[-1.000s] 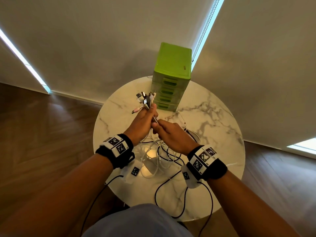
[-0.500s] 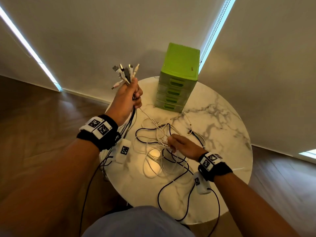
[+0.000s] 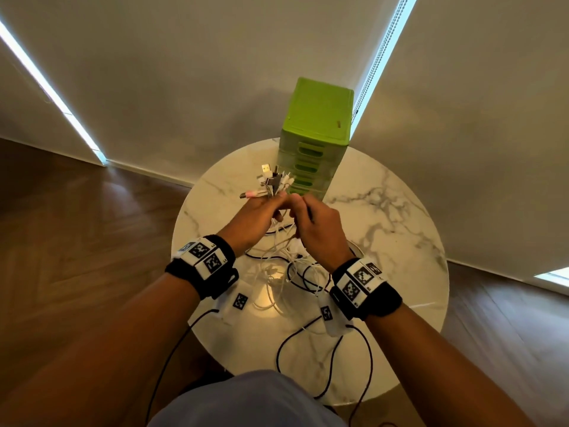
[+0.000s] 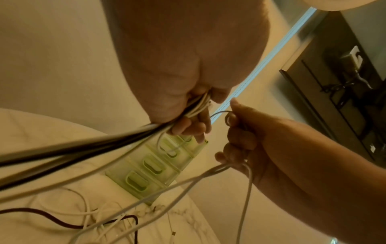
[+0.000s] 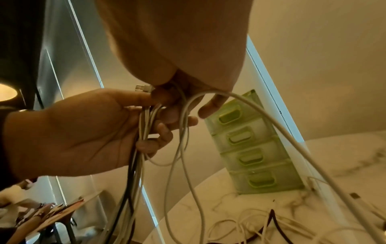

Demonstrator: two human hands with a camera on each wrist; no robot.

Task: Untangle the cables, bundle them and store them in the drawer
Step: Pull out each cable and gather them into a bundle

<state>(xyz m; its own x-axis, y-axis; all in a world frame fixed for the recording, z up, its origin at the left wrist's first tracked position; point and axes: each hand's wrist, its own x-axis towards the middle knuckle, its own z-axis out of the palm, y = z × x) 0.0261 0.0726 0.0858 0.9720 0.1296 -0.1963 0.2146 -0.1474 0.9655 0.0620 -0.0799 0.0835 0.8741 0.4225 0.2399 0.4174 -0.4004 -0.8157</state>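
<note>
My left hand point(image 3: 255, 217) grips a bundle of black and white cables point(image 4: 146, 132) just below their plugs point(image 3: 274, 180), which fan out above the fist. My right hand point(image 3: 320, 232) is right beside it, fingers curled round white cable strands point(image 4: 236, 166) that hang down to the table. One thick white cable point(image 5: 261, 105) drapes over a right finger. The cables' loose lengths point(image 3: 286, 272) lie tangled on the marble table point(image 3: 385, 217) under both hands. Behind the hands stands the green drawer unit point(image 3: 317, 131), all its drawers closed.
The round table's edge runs close on all sides, with wooden floor point(image 3: 77, 241) below. Pale walls stand behind the drawer unit. Black wrist-camera leads point(image 3: 332, 359) trail over the near table edge toward my lap.
My left hand came down from its raised spot at the left to above the table's middle. My right hand rose from the tangle with white cable and met it.
</note>
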